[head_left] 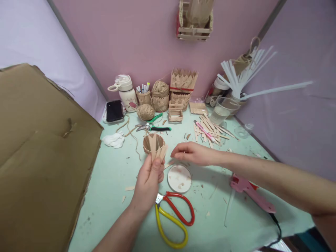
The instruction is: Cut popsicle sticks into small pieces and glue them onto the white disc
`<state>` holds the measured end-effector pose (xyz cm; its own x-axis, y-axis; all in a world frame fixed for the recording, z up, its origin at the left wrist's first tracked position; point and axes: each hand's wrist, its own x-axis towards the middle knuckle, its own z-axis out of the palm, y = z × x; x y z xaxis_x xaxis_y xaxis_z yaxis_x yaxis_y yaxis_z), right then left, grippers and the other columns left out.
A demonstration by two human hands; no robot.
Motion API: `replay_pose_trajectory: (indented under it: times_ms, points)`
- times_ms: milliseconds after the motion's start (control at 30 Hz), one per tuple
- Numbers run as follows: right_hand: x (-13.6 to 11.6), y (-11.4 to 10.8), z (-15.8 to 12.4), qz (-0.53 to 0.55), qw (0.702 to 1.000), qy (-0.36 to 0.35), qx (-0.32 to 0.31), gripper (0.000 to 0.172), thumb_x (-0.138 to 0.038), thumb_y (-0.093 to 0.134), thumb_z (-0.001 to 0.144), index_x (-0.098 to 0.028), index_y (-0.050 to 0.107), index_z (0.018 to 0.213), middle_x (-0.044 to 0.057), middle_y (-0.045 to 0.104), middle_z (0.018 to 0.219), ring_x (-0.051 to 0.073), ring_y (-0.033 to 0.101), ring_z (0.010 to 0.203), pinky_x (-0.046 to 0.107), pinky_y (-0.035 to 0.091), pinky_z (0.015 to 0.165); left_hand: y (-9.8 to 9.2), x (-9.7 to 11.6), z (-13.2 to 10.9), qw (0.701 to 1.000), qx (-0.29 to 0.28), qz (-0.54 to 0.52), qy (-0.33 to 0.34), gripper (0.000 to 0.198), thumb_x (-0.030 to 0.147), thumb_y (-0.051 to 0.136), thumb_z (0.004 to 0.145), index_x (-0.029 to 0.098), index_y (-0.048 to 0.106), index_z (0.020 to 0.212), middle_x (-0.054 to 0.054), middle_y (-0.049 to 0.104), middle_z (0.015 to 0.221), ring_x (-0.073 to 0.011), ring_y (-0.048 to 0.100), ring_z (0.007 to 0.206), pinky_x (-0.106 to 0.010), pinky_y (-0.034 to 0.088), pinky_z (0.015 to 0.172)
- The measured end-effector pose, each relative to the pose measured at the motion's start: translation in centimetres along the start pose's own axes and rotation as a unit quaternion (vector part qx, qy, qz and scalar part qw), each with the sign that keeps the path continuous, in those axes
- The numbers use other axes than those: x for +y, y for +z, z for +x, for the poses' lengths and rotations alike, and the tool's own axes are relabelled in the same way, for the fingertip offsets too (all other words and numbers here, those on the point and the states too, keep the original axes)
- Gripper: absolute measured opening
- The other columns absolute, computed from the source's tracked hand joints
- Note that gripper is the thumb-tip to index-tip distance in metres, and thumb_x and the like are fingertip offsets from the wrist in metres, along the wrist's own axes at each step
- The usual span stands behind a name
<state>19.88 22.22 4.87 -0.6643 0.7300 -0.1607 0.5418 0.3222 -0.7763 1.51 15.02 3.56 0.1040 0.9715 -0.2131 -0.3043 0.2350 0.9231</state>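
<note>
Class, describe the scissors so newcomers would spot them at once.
On the pale green table, find the left hand holding wooden sticks. To its lower right lie the scissors. Unlike the pink glue gun, they have one red and one yellow handle.

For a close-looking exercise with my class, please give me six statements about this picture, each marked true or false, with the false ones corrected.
1. The left hand holds wooden sticks. True.
2. The right hand grips the glue gun. False: the glue gun lies on the table, out of that hand.
3. The scissors have one red and one yellow handle. True.
4. In the picture, the phone is right of the bottle. False: it is left.
5. A pink tool lies on the stick pile. True.
6. The white dish holds twine. False: small scraps lie in it.
</note>
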Motion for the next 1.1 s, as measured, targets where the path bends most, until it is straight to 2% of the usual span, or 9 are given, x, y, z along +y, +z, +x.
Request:
replay_pose_trajectory:
  times_ms: [67, 133, 333, 500, 600, 733, 833, 967, 1100]
  points:
    - [0.5, 1.0, 0.8, -0.161, 0.986, -0.046, -0.001, 0.02, -0.026, 0.048, 0.088, -0.015, 0.064, 0.093, 0.006, 0.062, 0.087, 0.015, 0.056, 0.08, 0.025, 0.042, 0.07, 0.0, 0.1, 0.1, 0.999, 0.008, -0.014, 0.031, 0.027, 0.044, 0.048, 0.085, 0.017, 0.05, 0.08, 0.006, 0.028, 0.058, -0.005, 0.023, 0.049, -0.02, 0.02, 0.044]
    - [0.8, 2.0, 1.6, -0.248, 0.966, -0.069, -0.005, 0.016, -0.02, 0.05, 0.086, -0.014, 0.066, 0.086, 0.008, 0.06, 0.086, 0.017, 0.055, 0.081, 0.026, 0.041, 0.07, 0.0, 0.0, 0.2, 0.999, 0.011, -0.023, 0.046, 0.027, 0.044, 0.046, 0.086, 0.018, 0.049, 0.08, 0.006, 0.028, 0.059, -0.005, 0.023, 0.049, -0.019, 0.021, 0.045]
    - [1.2, 3.0, 3.6, -0.317, 0.941, -0.101, -0.056, 0.013, -0.014, 0.05, 0.084, -0.014, 0.061, 0.079, 0.008, 0.059, 0.084, 0.019, 0.053, 0.08, 0.028, 0.038, 0.068, 0.0, -0.3, 0.4, 0.999, -0.017, -0.03, 0.025, 0.02, 0.04, 0.05, 0.085, 0.021, 0.047, 0.091, 0.007, 0.028, 0.061, -0.0057, 0.022, 0.048, -0.02, 0.019, 0.044]
    - [-0.5, 1.0, 1.4, -0.348, 0.933, -0.074, -0.052, 0.013, -0.013, 0.043, 0.086, -0.015, 0.055, 0.082, 0.006, 0.058, 0.076, 0.018, 0.052, 0.069, 0.027, 0.037, 0.059, 0.0, -0.1, 0.0, 0.999, -0.04, -0.009, 0.003, 0.026, 0.045, 0.046, 0.085, 0.019, 0.048, 0.08, 0.004, 0.038, 0.063, -0.0068, 0.031, 0.051, -0.02, 0.026, 0.048]
    - [-2.8, -1.3, -1.7, -0.272, 0.961, -0.038, -0.025, 0.014, -0.016, 0.04, 0.088, -0.02, 0.053, 0.082, 0.002, 0.058, 0.074, 0.014, 0.05, 0.063, 0.024, 0.034, 0.054, 0.4, 0.0, -0.1, 0.998, -0.022, 0.05, 0.028, 0.028, 0.044, 0.047, 0.085, 0.018, 0.051, 0.076, 0.0, 0.049, 0.074, -0.0096, 0.044, 0.065, -0.022, 0.037, 0.061]
    - [-5.7, -3.6, -4.9, -0.173, 0.983, -0.06, -0.007, 0.015, -0.016, 0.043, 0.086, -0.021, 0.056, 0.082, 0.001, 0.06, 0.08, 0.014, 0.053, 0.071, 0.025, 0.037, 0.063, 1.7, 0.1, -0.2, 0.998, -0.038, 0.037, 0.018, 0.027, 0.044, 0.048, 0.084, 0.018, 0.052, 0.08, -0.005, 0.054, 0.096, -0.0146, 0.051, 0.085, -0.025, 0.041, 0.073]
    - [-6.4, -4.0, -5.6, -0.187, 0.98, -0.047, 0.042, 0.015, -0.015, 0.045, 0.084, -0.021, 0.059, 0.078, 0.001, 0.061, 0.078, 0.014, 0.053, 0.071, 0.027, 0.037, 0.064, 2.9, 0.2, -0.5, 0.99, -0.132, 0.014, -0.056, 0.028, 0.045, 0.043, 0.086, 0.018, 0.05, 0.084, -0.002, 0.055, 0.08, -0.009, 0.048, 0.06, -0.022, 0.036, 0.056]
    - [-5.4, -3.5, -5.4, -0.131, 0.985, 0.003, 0.11, 0.003, -0.018, 0.055, 0.08, -0.021, 0.054, 0.079, -0.001, 0.061, 0.071, 0.014, 0.054, 0.067, 0.026, 0.038, 0.06, 4.1, 0.8, -0.7, 0.968, -0.204, -0.009, -0.144, 0.025, 0.042, 0.041, 0.088, 0.017, 0.048, 0.088, 0.004, 0.043, 0.061, -0.0028, 0.025, 0.042, -0.021, 0.017, 0.045]
    - [-3.3, -3.6, -5.5, 0.085, 0.986, 0.044, 0.135, 0.03, -0.025, 0.063, 0.074, -0.022, 0.044, 0.097, -0.003, 0.059, 0.078, 0.011, 0.056, 0.062, 0.024, 0.042, 0.054, 5.0, 1.2, 0.3, 0.949, -0.247, -0.021, -0.194, 0.022, 0.039, 0.049, 0.084, 0.018, 0.047, 0.089, 0.006, 0.037, 0.062, -0.0024, 0.021, 0.044, -0.021, 0.011, 0.045]
